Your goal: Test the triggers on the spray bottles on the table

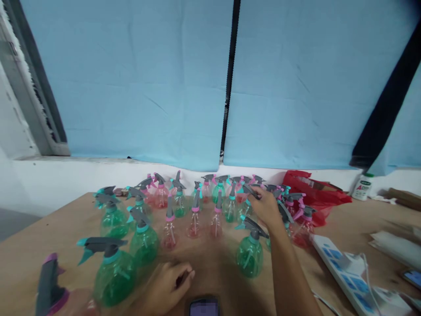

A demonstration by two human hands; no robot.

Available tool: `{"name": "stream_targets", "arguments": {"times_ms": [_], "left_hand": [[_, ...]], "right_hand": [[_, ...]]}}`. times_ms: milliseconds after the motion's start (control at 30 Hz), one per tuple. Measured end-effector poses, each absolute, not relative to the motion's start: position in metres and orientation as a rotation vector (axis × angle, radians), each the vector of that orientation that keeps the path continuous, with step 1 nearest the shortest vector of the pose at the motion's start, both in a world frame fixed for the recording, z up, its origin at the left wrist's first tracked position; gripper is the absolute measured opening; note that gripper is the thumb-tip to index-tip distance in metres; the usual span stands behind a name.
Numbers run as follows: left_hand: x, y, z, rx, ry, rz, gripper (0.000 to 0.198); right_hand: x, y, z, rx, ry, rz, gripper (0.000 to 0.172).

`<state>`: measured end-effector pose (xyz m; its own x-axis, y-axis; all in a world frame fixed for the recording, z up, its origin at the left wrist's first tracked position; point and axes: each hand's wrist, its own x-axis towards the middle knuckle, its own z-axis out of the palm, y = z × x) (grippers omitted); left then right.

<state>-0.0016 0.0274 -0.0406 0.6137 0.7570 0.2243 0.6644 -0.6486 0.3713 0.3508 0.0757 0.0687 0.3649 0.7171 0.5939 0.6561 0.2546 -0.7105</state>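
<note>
Right hand [263,206]: fingers closed around the grey trigger head [252,192] of a spray bottle [244,210] in the right half of the cluster, toward the back. Can't tell if that bottle is lifted or standing. Left hand [171,283]: half curled near the front, thumb close to the index finger; can't tell if they touch or enclose anything. Nearest to it: the front-left green bottle [115,281].

Edges: table [213,267] runs back to the white wall; its left edge slants down to the left of the bottles. Bare patch between the left hand and the front-right green bottle [250,256]; another strip along the left edge. Right side is tighter: right forearm passes just beside that front-right bottle, with the power strip [342,272] further right.

Counts: 3 pink bottles [194,224] in the middle row, upright. At least 4 green on the left. 1 pink bottle [77,302] bottom left, cut by the frame. Back and right bottles overlap, no exact count. 1 red bag [311,193], 1 white bottle [362,188], 2 phones [204,307].
</note>
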Motion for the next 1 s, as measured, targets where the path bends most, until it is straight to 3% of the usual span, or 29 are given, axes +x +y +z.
{"name": "stream_targets", "arguments": {"times_ms": [467,800,1000], "left_hand": [[-0.001,0.026,-0.039,2.58,1.16,0.523,0.04],[0.0,0.025,-0.035,2.584,1.165,0.546,0.038],[-0.001,0.027,-0.041,2.596,1.152,0.559,0.039]], "right_hand": [[0.353,0.085,0.045,-1.524,-1.524,0.281,0.022],[0.34,0.059,0.081,-1.524,-1.539,0.113,0.026],[0.336,0.032,0.092,-1.561,-1.695,0.197,0.026]]}}
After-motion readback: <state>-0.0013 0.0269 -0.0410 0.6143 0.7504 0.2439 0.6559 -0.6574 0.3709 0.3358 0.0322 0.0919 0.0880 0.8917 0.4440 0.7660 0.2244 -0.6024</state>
